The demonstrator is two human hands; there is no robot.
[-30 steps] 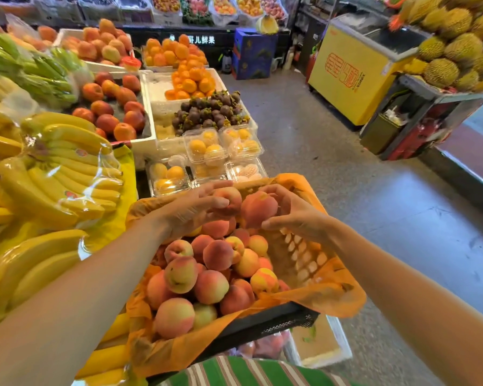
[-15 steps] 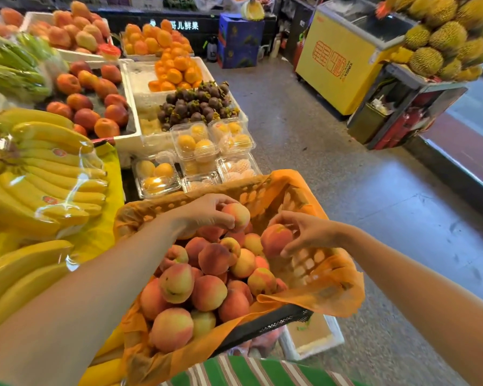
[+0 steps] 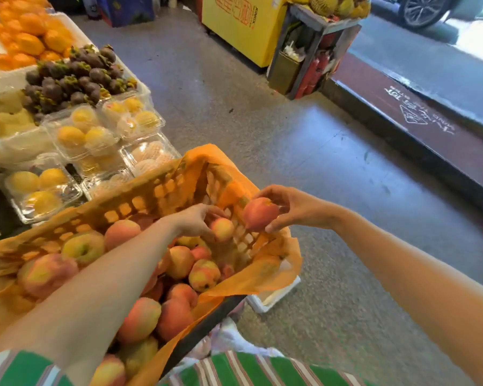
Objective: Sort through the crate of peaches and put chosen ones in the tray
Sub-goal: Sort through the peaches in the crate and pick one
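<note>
Over crate [image 3: 140,200], hands [image 3: 197,222] [image 3: 294,208] round peaches [image 3: 222,229] [image 3: 260,214]

Crate [image 3: 162,190] plastic lattice – orange liner [image 3: 276,274] thin, crinkly; clamshells [image 3: 87,140] glossy clr plastic.

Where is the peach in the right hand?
In the head view, the right hand holds the peach over the crate's right rim, near the left hand.

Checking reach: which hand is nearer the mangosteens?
Left. Left hand, gripping a peach inside the crate, is closer to the mangosteens; right hand holds another peach farther right.
</note>
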